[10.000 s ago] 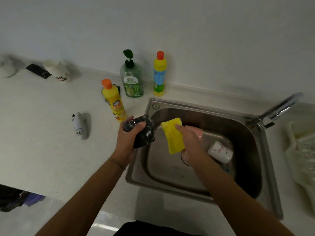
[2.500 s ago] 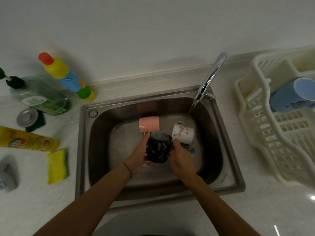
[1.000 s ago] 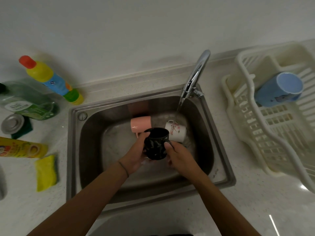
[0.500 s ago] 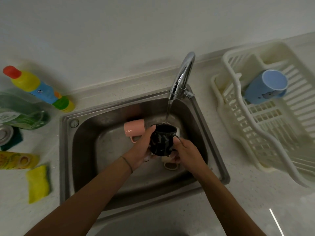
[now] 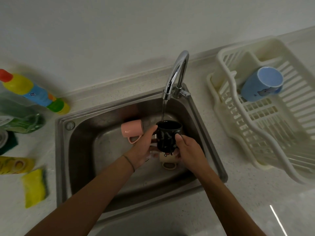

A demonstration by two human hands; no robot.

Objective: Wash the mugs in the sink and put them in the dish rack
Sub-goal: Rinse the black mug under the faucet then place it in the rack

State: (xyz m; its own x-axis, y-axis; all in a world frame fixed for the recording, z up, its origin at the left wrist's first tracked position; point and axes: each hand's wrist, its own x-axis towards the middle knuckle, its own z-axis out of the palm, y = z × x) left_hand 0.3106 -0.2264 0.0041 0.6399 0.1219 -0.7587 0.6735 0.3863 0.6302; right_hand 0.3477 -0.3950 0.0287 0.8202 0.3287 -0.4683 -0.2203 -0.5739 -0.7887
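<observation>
On the surface (image 5: pixel 238 193) at far left, bottles (image 5: pixel 34 92) are lying beside a yellow sponge (image 5: pixel 35 187). In the sink (image 5: pixel 63 159), a pink mug (image 5: pixel 132 128) is lying on its side against the back wall. The left hand (image 5: pixel 144 149) is gripping the left side of the black mug (image 5: pixel 167 136), thumb curled near the rim. The mug is being held upright above the basin, and water from the tap (image 5: pixel 179 72) is running into its mouth. The right hand (image 5: pixel 188 150) is gripping the mug's right side, thumb pressing on its wall. A cream mug (image 5: pixel 167 161) is lying below the hands, mostly hidden. At right, the rack (image 5: pixel 255 133) is holding a blue mug (image 5: pixel 260 86) tilted on its side.
</observation>
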